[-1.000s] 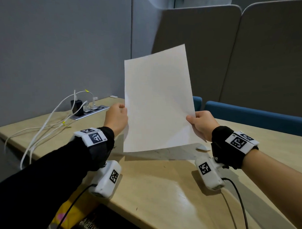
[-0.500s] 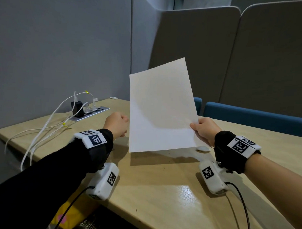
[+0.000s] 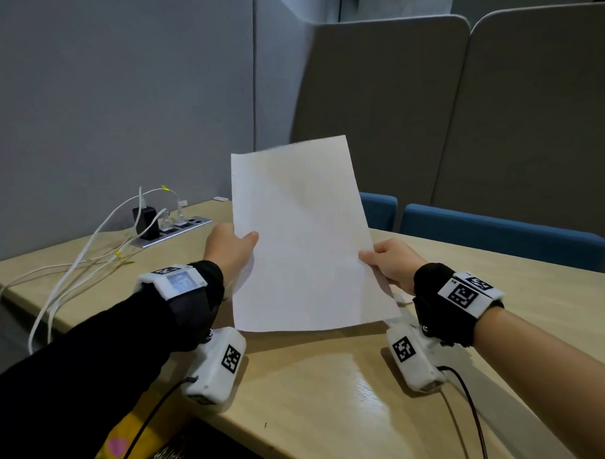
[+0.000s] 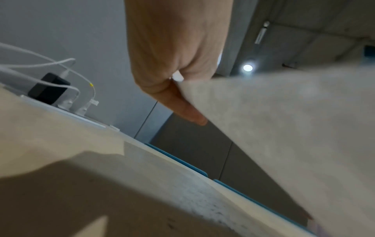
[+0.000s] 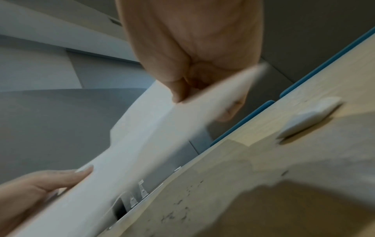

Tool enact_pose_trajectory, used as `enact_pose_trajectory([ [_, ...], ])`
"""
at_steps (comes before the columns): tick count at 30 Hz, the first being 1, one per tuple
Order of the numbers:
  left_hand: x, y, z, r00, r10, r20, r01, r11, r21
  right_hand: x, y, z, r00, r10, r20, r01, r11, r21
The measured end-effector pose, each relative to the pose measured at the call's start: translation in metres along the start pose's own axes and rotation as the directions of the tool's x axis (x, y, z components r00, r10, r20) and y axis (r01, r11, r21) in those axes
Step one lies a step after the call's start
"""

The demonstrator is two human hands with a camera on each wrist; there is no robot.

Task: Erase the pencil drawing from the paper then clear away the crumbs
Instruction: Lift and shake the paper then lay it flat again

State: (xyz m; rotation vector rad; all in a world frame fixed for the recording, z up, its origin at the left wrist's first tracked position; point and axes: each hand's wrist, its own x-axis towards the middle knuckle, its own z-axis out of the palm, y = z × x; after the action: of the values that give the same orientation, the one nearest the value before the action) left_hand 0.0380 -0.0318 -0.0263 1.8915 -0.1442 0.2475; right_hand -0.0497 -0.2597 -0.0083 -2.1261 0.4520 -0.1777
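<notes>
White paper sheet [image 3: 304, 236]: my left hand [image 3: 230, 249] and right hand [image 3: 390, 263] pinch opposite edges, tilting it so crumbs [image 5: 178, 206] slide onto the wooden table [image 3: 322, 395].

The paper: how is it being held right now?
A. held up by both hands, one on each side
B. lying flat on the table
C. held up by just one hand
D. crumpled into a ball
A: the paper is lifted above the table, with the left hand pinching its left edge and the right hand pinching its right edge.
</notes>
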Motion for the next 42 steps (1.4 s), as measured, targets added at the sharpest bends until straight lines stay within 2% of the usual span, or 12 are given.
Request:
enact_pose_trajectory([
  [2,-0.001,-0.001,0.0,1.0,-0.011,-0.004,0.011,1.0,-0.008,0.0,0.0,-0.002,0.999,-0.037,-0.021,0.036,0.999,-0.018],
  [7,0.002,-0.002,0.0,1.0,-0.018,-0.01,0.018,1.0,0.003,0.002,-0.004,-0.007,0.977,-0.081,-0.197,0.06,0.992,-0.111],
  [11,0.002,0.0,0.001,1.0,-0.007,-0.012,0.007,0.999,-0.039,0.006,-0.011,-0.005,0.929,-0.285,-0.236,0.254,0.955,-0.152],
  [13,0.001,0.001,0.001,1.0,-0.008,-0.009,0.007,0.999,-0.038,0.005,-0.02,-0.002,0.912,-0.338,-0.231,0.303,0.937,-0.175],
  [16,0.0,0.001,0.003,1.0,0.002,-0.011,-0.003,0.999,-0.04,0.006,-0.03,0.005,0.914,-0.378,-0.147,0.345,0.915,-0.211],
  [22,-0.007,0.006,0.002,0.999,0.034,0.012,-0.034,0.999,-0.033,0.001,-0.04,0.018,0.905,-0.374,0.201,0.424,0.783,-0.456],
  [27,-0.017,0.013,0.003,0.994,0.078,0.08,-0.072,0.995,-0.074,0.003,-0.058,0.032,0.91,-0.308,0.277,0.414,0.693,-0.59],
  [30,-0.019,0.016,0.002,0.989,0.105,0.106,-0.097,0.993,-0.074,-0.002,-0.063,0.043,0.856,-0.33,0.397,0.508,0.676,-0.534],
  [34,-0.015,0.012,-0.001,0.992,0.105,0.073,-0.1,0.993,-0.069,-0.015,-0.062,0.051,0.77,-0.424,0.476,0.587,0.763,-0.271],
  [38,-0.008,0.004,-0.006,0.995,0.093,0.032,-0.092,0.995,-0.029,-0.02,-0.058,0.032,0.746,-0.487,0.454,0.546,0.838,0.001],
  [40,-0.006,0.005,-0.008,0.995,0.101,0.021,-0.099,0.994,-0.053,-0.015,-0.056,0.024,0.754,-0.513,0.41,0.57,0.821,-0.021],
  [42,-0.008,0.009,-0.01,0.993,0.113,0.014,-0.112,0.992,-0.058,-0.009,-0.051,0.02,0.812,-0.49,0.317,0.533,0.843,-0.064],
])
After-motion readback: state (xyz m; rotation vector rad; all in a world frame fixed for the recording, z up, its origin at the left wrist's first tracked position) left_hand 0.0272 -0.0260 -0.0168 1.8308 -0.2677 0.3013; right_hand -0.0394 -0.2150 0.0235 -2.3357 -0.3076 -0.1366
